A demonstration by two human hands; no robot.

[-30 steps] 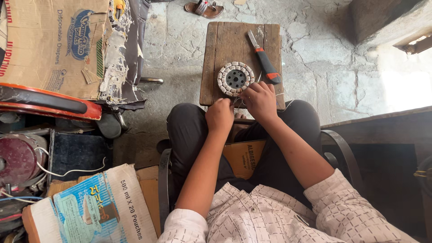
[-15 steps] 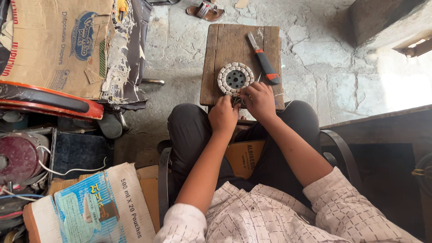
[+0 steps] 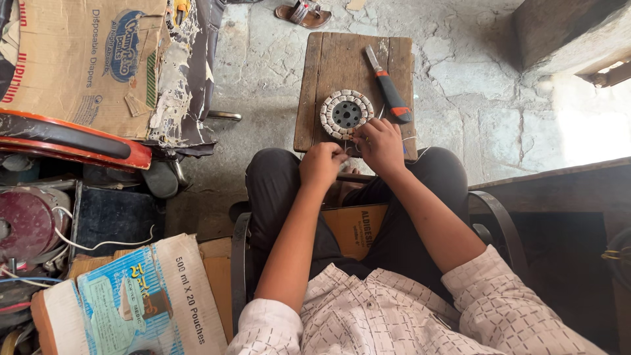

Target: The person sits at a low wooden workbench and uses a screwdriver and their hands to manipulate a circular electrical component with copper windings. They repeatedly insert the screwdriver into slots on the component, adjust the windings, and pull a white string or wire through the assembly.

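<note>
We judge the round stator [image 3: 346, 114] heavy, rigid; take its rim. Left hand [image 3: 320, 165] and right hand [image 3: 380, 146] pinch its fine wire; grip pressed together.

1 round wound coil [image 3: 346, 114] | 1 knife [image 3: 389, 93] | 1 wooden board [image 3: 328, 62] | 1 sandal [image 3: 303, 14] | 2 cardboard boxes [image 3: 72, 59]

The person wears a pale checked shirt [image 3: 394, 315] (thin dark grid lines on off-white), sleeves rolled above the elbows, and plain black trousers [image 3: 282, 190].

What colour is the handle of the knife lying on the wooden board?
Black with red-orange accents, seen in the head view: knife on the wooden board.
</note>
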